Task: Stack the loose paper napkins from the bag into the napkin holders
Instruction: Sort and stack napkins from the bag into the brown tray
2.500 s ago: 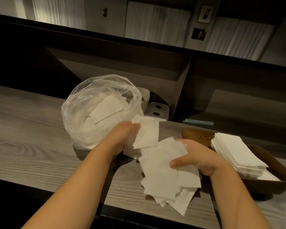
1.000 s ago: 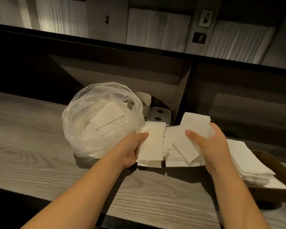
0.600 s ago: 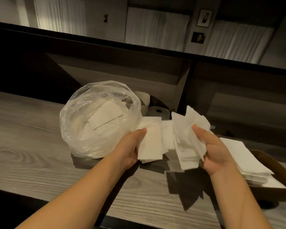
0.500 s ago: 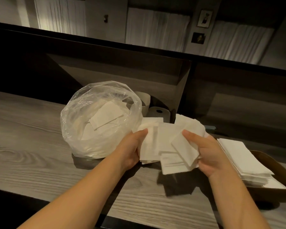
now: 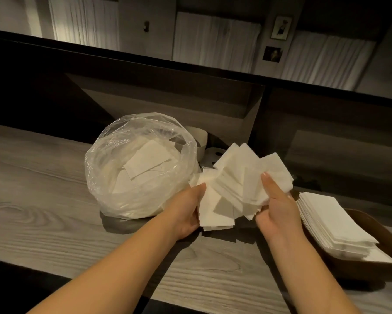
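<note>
A fanned bunch of loose white napkins (image 5: 238, 182) hangs above the counter between my two hands. My left hand (image 5: 187, 210) grips its left edge, thumb on top. My right hand (image 5: 275, 207) holds its right side, thumb pressed onto the paper. Left of them stands a clear plastic bag (image 5: 131, 168), open at the top, with more napkins inside. At the right a brown wooden napkin holder (image 5: 369, 265) carries a neat stack of napkins (image 5: 328, 220).
All of this sits on a grey wood-grain counter (image 5: 43, 214) whose front edge runs along the bottom. Behind the bag are a pale cup (image 5: 201, 139) and a small metal piece (image 5: 209, 155). A dark raised ledge and wall stand behind.
The napkins were gathered off the counter and raised between both hands. Over the last second the bunch has been shuffled and now fans out up and to the right.
</note>
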The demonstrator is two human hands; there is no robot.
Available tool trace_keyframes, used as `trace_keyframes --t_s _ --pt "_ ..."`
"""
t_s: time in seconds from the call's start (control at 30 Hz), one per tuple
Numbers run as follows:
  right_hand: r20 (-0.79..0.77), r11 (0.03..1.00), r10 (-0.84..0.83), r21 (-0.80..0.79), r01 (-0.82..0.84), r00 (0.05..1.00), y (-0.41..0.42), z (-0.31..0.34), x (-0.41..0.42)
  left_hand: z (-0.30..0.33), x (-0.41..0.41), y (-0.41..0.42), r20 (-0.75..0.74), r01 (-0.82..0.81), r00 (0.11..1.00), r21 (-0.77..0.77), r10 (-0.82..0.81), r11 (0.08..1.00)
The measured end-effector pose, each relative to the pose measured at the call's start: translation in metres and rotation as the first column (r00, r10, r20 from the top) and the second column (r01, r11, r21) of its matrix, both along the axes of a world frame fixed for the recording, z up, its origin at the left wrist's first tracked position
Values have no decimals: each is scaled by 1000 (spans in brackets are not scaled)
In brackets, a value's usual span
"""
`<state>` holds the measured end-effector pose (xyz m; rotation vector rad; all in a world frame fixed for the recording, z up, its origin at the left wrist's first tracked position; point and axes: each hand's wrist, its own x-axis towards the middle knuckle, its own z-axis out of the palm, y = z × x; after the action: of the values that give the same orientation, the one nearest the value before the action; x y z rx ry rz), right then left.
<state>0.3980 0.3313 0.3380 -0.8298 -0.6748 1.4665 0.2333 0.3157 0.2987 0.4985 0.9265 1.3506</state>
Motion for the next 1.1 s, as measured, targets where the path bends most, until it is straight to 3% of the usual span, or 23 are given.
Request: trace_keyframes --t_s 0.1,0.43,0.53,0.67,0.77,0.87,1.0,1.1 --pt "-60 999 -28 -46 25 998 -2 -4 -10 4 9 -3 122 44 991 30 -47 999" --pt "24 994 -99 -45 100 995 1 -13 -14 2 16 -6 -67 135 990 260 -121 956" --pt "74 998 -52 -16 53 996 0 -12 -13 2 16 -3 -65 -13 998 202 26 979" --pt "268 999 25 19 -31 963 1 -10 -8 4 10 0 68 -163 986 148 154 976" --pt "381 996 86 -6 -90 921 -2 -10 -10 9 11 -4 147 -130 983 136 110 982" --pt "431 991 131 -28 -132 893 -6 -11 -13 8 13 -3 102 -114 989 108 103 988" --pt "497 986 -70 163 -14 865 -7 -5 -7 8 10 0 102 -152 984 86 143 985" --pt "430 978 -135 201 51 893 -6 -1 -1 9 8 1 105 -152 984 77 144 985"
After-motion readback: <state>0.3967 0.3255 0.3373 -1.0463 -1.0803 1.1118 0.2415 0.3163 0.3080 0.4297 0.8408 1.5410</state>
